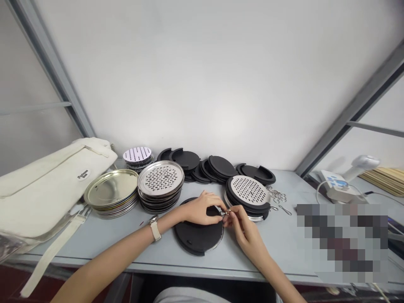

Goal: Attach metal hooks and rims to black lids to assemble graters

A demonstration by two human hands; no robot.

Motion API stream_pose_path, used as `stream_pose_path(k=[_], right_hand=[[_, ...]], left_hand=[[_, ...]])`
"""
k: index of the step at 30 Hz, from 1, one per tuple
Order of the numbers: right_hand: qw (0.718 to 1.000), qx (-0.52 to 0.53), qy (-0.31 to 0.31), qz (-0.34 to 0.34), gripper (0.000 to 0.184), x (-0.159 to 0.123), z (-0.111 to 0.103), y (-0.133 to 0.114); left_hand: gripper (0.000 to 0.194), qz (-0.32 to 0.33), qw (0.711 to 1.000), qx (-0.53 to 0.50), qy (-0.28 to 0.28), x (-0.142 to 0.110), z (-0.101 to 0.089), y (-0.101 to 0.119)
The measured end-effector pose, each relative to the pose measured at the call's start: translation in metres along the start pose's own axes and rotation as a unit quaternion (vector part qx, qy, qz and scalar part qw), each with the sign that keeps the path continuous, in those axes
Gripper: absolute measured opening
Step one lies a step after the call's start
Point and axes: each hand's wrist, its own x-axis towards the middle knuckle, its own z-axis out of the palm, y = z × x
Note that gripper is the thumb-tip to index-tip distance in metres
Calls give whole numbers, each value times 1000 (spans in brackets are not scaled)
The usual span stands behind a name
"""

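One small shiny metal piece (pixel 227 212) is pinched by the right hand (pixel 248 230) at the right rim of one round matte black disc (pixel 198 236), laid near the grey worktop's (pixel 280 248) front edge; the left hand's (pixel 202 209) fingertips are brought to the piece, whether gripping cannot be told; leftward, one stack of gold-toned round metal plates (pixel 111 191) and one of perforated silver metal discs (pixel 160 183) are set.

A white wall (pixel 205 75) stands at twelve o'clock, metal posts (pixel 52 59) at ten and two, grey table (pixel 280 240) at six.
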Motion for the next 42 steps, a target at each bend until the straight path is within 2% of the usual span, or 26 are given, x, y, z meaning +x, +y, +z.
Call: stream_pose_path(k=[5,11,18,28,36,42], right_hand=[[999,10,42,-5,17,1,-2,-2],[998,-6,66,11,15,0,-2,-4],[996,-42,75,7,10,1,-1,-6],[994,-107,20,-28,9,2,-1,-3],[993,-113,9,-38,16,3,0,-3],[993,-109,-55,-3,17,2,2,-1]], left_hand=[[12,-11,999,-35,23,2,0,-1],[16,-26,996,-53,67,5,-2,-3],[23,-39,995,-59,72,4,0,-6],[17,-57,983,-164,60,3,3,-7],[15,-69,987,-136,42,4,2,-11],[14,-65,987,-146,33,4,5,-17]])
